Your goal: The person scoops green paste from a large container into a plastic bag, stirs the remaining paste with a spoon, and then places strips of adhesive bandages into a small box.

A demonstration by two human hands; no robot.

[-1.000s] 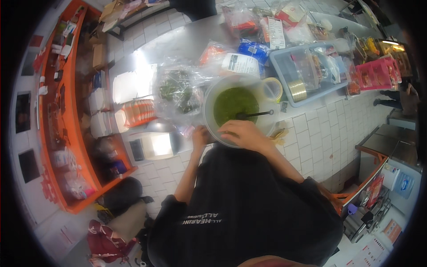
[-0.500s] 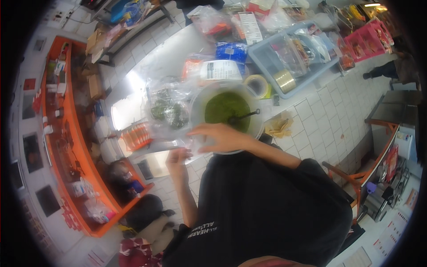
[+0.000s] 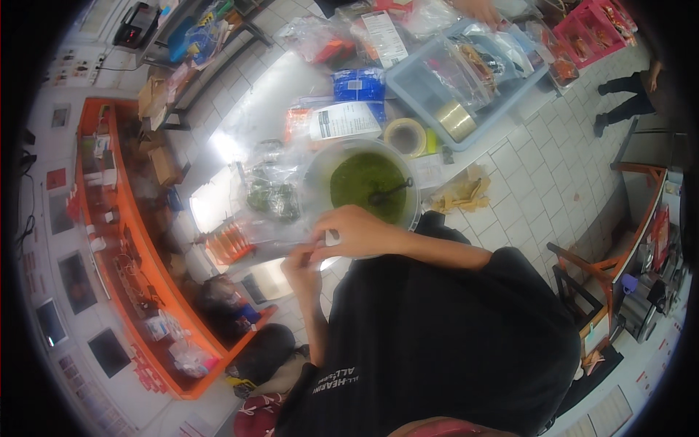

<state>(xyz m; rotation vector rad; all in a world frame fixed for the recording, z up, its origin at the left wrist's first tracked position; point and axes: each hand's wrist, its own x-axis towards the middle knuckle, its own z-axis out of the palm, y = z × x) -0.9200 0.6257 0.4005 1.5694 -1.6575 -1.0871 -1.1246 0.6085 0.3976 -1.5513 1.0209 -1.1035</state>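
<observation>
Over the table's near edge, my left hand [image 3: 300, 266] and my right hand [image 3: 351, 231] meet with their fingers pinched together. Thin clear plastic seems to be between the fingertips, blurred and hard to see. Right beside my right hand stands a round whitish tub [image 3: 314, 171] of green paste [image 3: 364, 175]. A dark-handled utensil [image 3: 392, 191] leans in the paste, its lower end hidden. To the left of the tub lie clear plastic bags [image 3: 273, 191] with green contents. Orange packets [image 3: 229, 244] sit at the table's near left.
Behind the tub are a tape roll [image 3: 405, 138], a printed paper [image 3: 344, 120] and a blue package [image 3: 359, 85]. A grey-blue bin [image 3: 426, 102] holds packages and tape; another person's hand [image 3: 477, 10] is above it. Orange shelving [image 3: 138, 291] stands left, a wooden-framed chair [image 3: 593, 266] right.
My hands have come together, from apart to fingertips touching. The right hand's fingers have curled in from a stretched position. The whole view has shifted slightly.
</observation>
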